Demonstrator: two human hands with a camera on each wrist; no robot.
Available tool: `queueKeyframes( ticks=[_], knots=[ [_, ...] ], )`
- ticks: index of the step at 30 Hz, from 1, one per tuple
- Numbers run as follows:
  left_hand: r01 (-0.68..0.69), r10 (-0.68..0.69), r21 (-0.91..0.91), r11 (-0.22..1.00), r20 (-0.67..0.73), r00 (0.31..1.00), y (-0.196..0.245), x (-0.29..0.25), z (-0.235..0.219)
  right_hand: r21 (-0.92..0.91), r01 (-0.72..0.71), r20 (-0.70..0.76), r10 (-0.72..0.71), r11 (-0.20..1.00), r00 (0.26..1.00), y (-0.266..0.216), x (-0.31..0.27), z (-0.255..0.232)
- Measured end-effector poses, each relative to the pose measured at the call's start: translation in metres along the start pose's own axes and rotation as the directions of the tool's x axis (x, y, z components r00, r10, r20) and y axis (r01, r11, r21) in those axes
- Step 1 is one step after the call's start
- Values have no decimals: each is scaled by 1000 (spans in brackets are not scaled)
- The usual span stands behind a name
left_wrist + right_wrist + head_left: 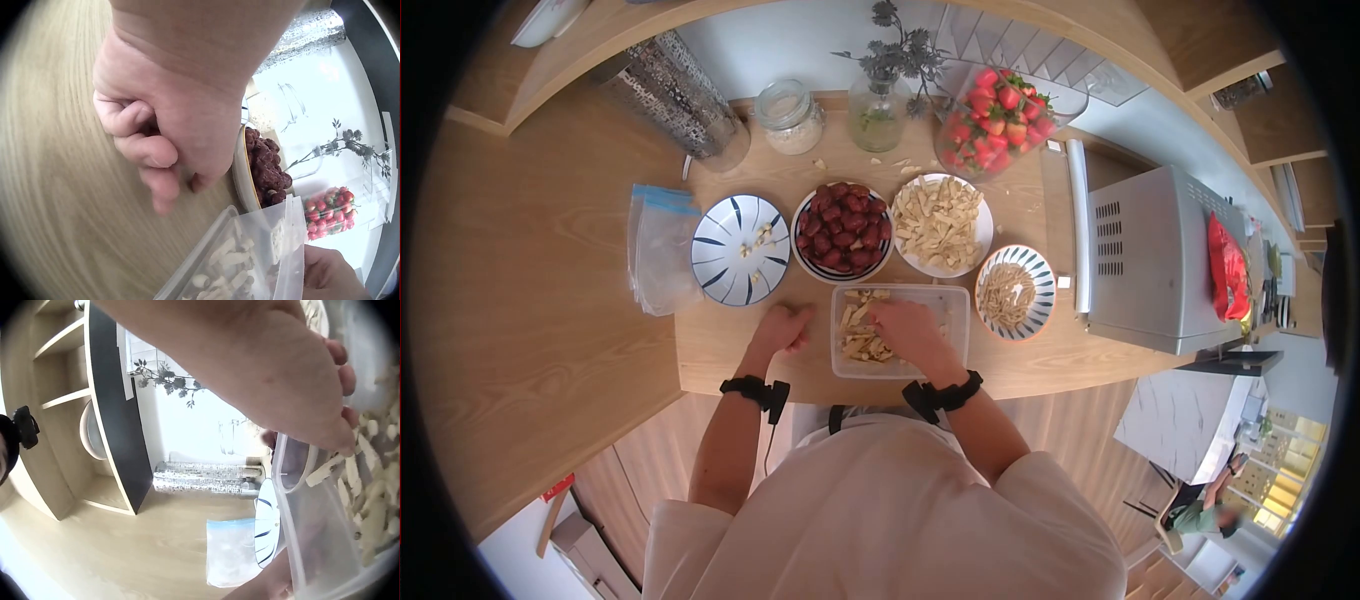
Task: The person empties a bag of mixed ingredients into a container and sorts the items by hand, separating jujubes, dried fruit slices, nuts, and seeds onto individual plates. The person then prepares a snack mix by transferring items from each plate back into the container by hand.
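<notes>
In the head view my left hand (782, 328) rests on the table left of a clear plastic container (956, 345). The left wrist view shows its fingers (159, 152) loosely curled, holding nothing. My right hand (908, 330) reaches over the container's right part, its fingertips among pale dried strips (868, 346). One pale strip (325, 470) appears pinched at the thumb tip in the right wrist view; the fingers partly hide the grip. Behind stand a bowl of dark red dates (845, 228) and a white plate of pale chopped pieces (940, 222).
A striped plate (718, 272) with a few pieces and zip bags (662, 250) lie left. To the right are a bowl of thin pale sticks (1008, 295) and a grey appliance (1155, 260). Jars, a vase (878, 115) and a strawberry container (998, 125) line the back.
</notes>
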State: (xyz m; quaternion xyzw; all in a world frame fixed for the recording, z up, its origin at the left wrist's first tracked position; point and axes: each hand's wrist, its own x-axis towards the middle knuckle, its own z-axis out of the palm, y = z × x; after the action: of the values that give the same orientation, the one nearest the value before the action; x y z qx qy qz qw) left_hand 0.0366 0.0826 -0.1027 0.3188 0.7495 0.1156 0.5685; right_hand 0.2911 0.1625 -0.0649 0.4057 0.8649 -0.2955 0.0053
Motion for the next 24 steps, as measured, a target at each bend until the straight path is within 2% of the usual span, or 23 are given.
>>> queueKeyframes(
  ticks=[3, 5, 8, 10, 16, 21, 24],
  knots=[
    [10, -9, -4, 1000, 6, 1000, 3, -1, 0, 67, 59, -13, -58, 996, 998, -5, 0, -4],
    [15, -15, -9, 1000, 7, 1000, 4, -2, 0, -31, 37, 28, -36, 999, 999, -13, 1, -13],
    [1, -1, -14, 1000, 15, 1000, 1, -3, 0, -85, 52, 12, -51, 995, 999, -12, 3, -8],
    [-44, 45, 24, 999, -18, 999, -2, 2, 0, -101, 50, 36, -47, 994, 998, -13, 8, -6],
    [-17, 16, -23, 1000, -33, 999, 1, 0, 2, -133, 93, 69, -84, 987, 994, -2, 22, 11],
    [-28, 28, 13, 1000, -28, 999, 4, -2, 1, -159, 111, 46, -105, 981, 993, 5, 23, 20],
    [-36, 36, 21, 999, -20, 999, 5, -2, 0, -164, 169, 91, -156, 972, 984, 12, 20, 24]
  ],
)
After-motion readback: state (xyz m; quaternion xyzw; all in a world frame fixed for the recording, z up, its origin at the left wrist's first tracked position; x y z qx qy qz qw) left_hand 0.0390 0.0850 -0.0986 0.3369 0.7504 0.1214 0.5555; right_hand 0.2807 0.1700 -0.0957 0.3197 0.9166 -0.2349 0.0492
